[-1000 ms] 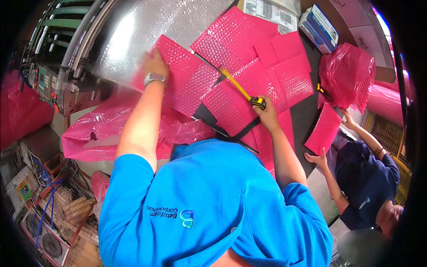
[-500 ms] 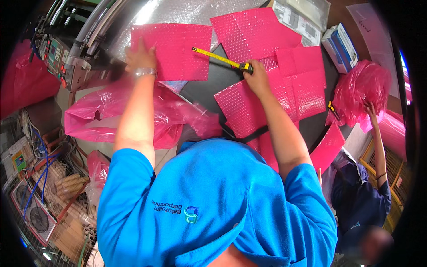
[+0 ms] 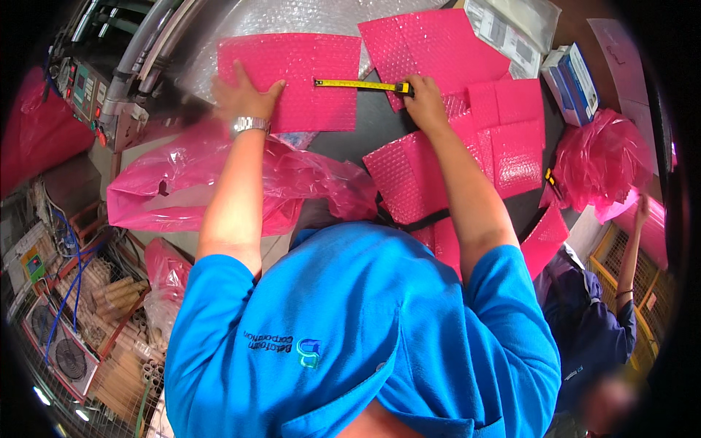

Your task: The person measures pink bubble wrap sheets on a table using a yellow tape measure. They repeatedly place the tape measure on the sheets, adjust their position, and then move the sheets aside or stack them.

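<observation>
My left hand [image 3: 241, 93] lies flat on a pink bubble-wrap sheet [image 3: 314, 73], a watch on its wrist. My right hand [image 3: 426, 102] grips the case end of a yellow tape measure [image 3: 358, 85], whose blade runs left across that sheet's right edge. More pink bubble-wrap sheets [image 3: 482, 139] lie overlapped on the dark table beside and below my right hand. My blue shirt fills the lower middle of the view.
A pink plastic bag [image 3: 182, 193] lies crumpled under my left arm. Clear bubble wrap [image 3: 292, 18] stretches at the top, with a machine control panel [image 3: 80, 84] at left. A blue-white box [image 3: 573, 80] and another pink bag [image 3: 599, 157] sit right, where another person [image 3: 595, 328] reaches up.
Both my hands moved up the table. The left pulled a pink sheet flat and square; the right stretched the tape measure level across it.
</observation>
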The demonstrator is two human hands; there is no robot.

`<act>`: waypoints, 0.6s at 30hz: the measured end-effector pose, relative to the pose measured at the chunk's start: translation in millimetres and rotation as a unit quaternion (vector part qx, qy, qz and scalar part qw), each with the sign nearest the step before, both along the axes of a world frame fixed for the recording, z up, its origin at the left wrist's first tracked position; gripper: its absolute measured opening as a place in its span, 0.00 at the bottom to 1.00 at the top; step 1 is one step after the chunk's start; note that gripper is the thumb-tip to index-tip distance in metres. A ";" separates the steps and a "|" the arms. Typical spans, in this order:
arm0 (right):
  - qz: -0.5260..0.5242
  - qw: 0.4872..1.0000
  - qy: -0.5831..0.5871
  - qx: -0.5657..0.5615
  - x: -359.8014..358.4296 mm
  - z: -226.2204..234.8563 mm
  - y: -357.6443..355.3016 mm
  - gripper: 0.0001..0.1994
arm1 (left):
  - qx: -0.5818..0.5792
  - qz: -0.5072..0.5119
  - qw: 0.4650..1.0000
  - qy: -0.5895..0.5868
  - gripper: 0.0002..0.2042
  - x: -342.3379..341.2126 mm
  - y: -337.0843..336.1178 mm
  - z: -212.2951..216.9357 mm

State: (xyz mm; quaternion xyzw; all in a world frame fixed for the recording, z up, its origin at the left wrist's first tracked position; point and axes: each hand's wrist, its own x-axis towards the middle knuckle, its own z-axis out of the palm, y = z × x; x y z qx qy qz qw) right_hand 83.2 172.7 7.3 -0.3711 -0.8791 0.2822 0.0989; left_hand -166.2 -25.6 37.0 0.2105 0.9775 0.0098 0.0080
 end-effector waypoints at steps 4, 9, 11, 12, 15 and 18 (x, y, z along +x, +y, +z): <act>-0.012 1.000 -0.001 0.004 -2.8 1.8 -2.1 0.15 | -0.014 -0.002 1.000 -0.005 0.49 1.4 0.1 3.2; -0.011 1.000 0.003 0.018 -2.6 -1.5 -2.4 0.14 | -0.022 -0.004 1.000 -0.007 0.49 3.6 1.5 7.4; -0.012 1.000 0.003 0.020 -2.4 -0.5 -3.8 0.14 | -0.027 -0.003 1.000 -0.010 0.49 4.3 1.5 8.8; -0.013 1.000 0.003 0.021 -2.6 0.0 -4.0 0.14 | -0.030 -0.002 0.999 -0.011 0.49 4.4 2.0 9.9; -0.007 1.000 0.001 0.020 -3.1 -1.5 -3.2 0.14 | -0.036 0.000 0.999 -0.011 0.49 5.1 2.9 11.9; -0.005 1.000 -0.002 0.029 -3.8 -5.4 -3.6 0.14 | -0.034 -0.001 0.999 -0.009 0.48 4.9 1.9 12.2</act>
